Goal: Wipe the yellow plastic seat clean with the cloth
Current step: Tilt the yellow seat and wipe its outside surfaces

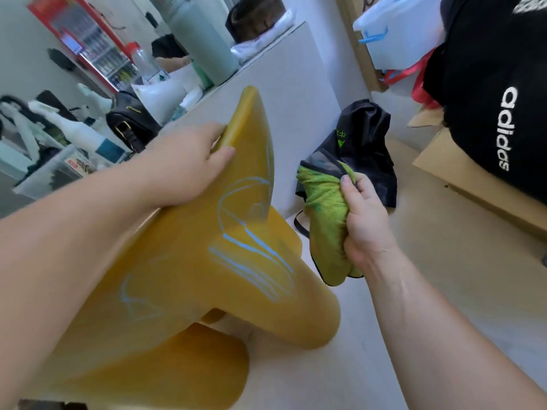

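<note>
The yellow plastic seat point(189, 291) fills the lower left and middle of the head view, with light blue scribbled lines across its surface. My left hand point(189, 167) grips the seat's upper edge, thumb on the marked face. To the right of the seat, apart from it, my right hand point(362, 220) holds a bunched green cloth point(325, 220) in a fist. The cloth hangs down from the fist, off the seat.
A black bag point(364, 143) with green print lies on the floor behind the cloth. A white cabinet point(281, 72) stands behind the seat, bottles and bags on top. At right are cardboard boxes point(461, 173), a black Adidas bag point(497, 93) and a clear storage tub point(396, 31).
</note>
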The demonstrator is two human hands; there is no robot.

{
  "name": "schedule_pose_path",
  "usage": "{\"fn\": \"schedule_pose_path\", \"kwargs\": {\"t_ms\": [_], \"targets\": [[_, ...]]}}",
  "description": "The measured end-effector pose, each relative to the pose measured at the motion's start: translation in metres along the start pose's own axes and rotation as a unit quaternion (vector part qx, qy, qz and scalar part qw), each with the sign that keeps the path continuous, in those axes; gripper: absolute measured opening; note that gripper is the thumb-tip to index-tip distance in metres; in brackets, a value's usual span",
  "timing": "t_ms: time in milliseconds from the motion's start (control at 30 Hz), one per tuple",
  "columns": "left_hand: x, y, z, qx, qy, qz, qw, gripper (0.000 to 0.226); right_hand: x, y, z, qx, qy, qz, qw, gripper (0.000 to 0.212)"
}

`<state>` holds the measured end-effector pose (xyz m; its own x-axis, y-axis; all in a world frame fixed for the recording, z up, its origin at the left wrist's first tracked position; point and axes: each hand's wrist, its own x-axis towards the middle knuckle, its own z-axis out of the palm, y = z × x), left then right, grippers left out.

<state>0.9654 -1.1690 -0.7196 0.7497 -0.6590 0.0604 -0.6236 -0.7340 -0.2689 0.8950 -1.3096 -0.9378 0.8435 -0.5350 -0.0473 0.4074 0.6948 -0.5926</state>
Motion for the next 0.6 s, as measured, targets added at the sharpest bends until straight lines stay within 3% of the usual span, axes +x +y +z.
{"fn": "schedule_pose_path", "kwargs": {"t_ms": [167, 300, 433, 500, 600], "targets": [[-0.061, 0.000, -0.011, -0.013, -0.033, 0.031, 0.999, 0.060, 0.003, -0.002, -0.023, -0.029, 0.037, -0.001, 0.999, 0.019], [-0.116, 0.000, -0.018, 0.007, -0.046, 0.076, 0.996, 0.054, 0.000, 0.010, -0.034, -0.012, 0.046, 0.020, 0.999, 0.013], [-0.138, 0.010, -0.032, -0.039, -0.092, 0.032, 0.994, 0.043, -0.006, 0.013, -0.026, -0.014, 0.009, 0.031, 0.999, 0.009], [-0.122, 0.027, -0.039, -0.050, -0.074, 0.015, 0.996, 0.042, -0.005, 0.012, -0.023, -0.012, -0.004, 0.032, 0.999, 0.008], [-0.066, 0.059, -0.034, -0.063, -0.004, -0.060, 0.996, 0.058, 0.000, 0.007, -0.024, 0.006, 0.014, 0.024, 1.000, 0.008]]}}
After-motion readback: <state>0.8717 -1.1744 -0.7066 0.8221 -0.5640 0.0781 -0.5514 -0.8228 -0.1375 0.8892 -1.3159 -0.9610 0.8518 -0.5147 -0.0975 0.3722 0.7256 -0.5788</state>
